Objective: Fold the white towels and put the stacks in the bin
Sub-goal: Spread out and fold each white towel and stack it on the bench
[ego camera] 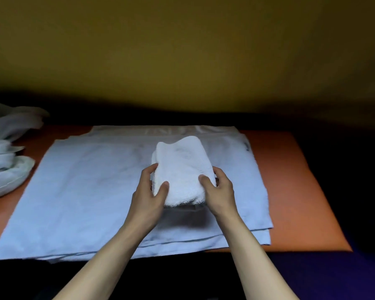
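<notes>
A folded white towel (182, 167) is held slightly above a large pale towel (85, 195) spread flat over the orange table (294, 191). My left hand (148, 195) grips the folded towel's near left side, thumb on top and fingers curled round its edge. My right hand (219, 191) grips its near right side the same way. The towel's far end bulges upward. A shadow lies under its near end. No bin is in view.
A heap of loose white towels (4, 152) lies at the table's left edge. A yellow wall (182, 50) rises behind the table. Bare orange tabletop shows to the right of the spread towel. The floor below the front edge is dark.
</notes>
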`<state>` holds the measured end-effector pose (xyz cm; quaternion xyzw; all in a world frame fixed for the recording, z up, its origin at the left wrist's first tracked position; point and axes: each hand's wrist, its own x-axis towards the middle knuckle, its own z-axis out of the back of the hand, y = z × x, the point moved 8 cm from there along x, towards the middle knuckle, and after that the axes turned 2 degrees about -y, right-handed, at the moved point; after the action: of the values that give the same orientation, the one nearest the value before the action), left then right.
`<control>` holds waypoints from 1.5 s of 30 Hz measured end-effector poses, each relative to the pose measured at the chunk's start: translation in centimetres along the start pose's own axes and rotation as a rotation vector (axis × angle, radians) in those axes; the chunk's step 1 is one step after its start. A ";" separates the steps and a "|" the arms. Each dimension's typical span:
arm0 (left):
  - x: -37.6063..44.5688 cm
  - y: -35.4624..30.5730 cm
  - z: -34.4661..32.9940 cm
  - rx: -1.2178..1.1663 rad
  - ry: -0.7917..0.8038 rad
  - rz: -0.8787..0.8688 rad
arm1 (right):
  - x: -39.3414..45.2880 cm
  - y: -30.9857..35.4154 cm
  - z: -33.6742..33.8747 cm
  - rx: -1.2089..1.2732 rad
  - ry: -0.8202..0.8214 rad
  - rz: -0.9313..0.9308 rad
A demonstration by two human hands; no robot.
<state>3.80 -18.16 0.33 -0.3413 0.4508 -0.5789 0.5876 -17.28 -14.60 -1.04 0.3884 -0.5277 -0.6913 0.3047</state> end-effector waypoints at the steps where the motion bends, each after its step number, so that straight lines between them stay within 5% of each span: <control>1: 0.0 -0.7 -1.7 -0.003 0.019 -0.017 | 0.4 0.0 1.8 0.002 -0.025 0.014; 20: 7.3 -10.9 -31.3 0.137 0.404 -0.272 | 15.9 -0.7 27.2 -0.173 -0.426 0.172; 23: 9.2 -11.2 -34.1 0.222 0.388 -0.341 | 18.7 -1.0 29.0 -0.404 -0.467 0.175; 25: 9.9 -10.3 -35.8 0.517 0.394 -0.438 | 20.2 -2.3 29.1 -0.681 -0.442 0.119; 28: 9.4 -9.2 -36.8 0.773 0.344 -0.562 | 20.1 -3.7 28.3 -0.840 -0.497 0.164; 31: 8.8 -8.5 -36.8 0.783 0.298 -0.620 | 18.8 -5.2 27.1 -0.883 -0.553 0.208; 37: 7.6 -8.0 -35.7 0.814 0.242 -0.626 | 20.4 -5.5 26.5 -0.800 -0.361 0.262; 45: 6.5 -7.6 -34.1 0.826 0.296 -0.655 | 19.5 -5.3 26.3 -0.898 -0.436 0.164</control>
<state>-31.05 -21.20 -5.82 -0.1197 0.1340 -0.9023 0.3919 -49.93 -16.45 -6.63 0.0232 -0.2584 -0.8888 0.3777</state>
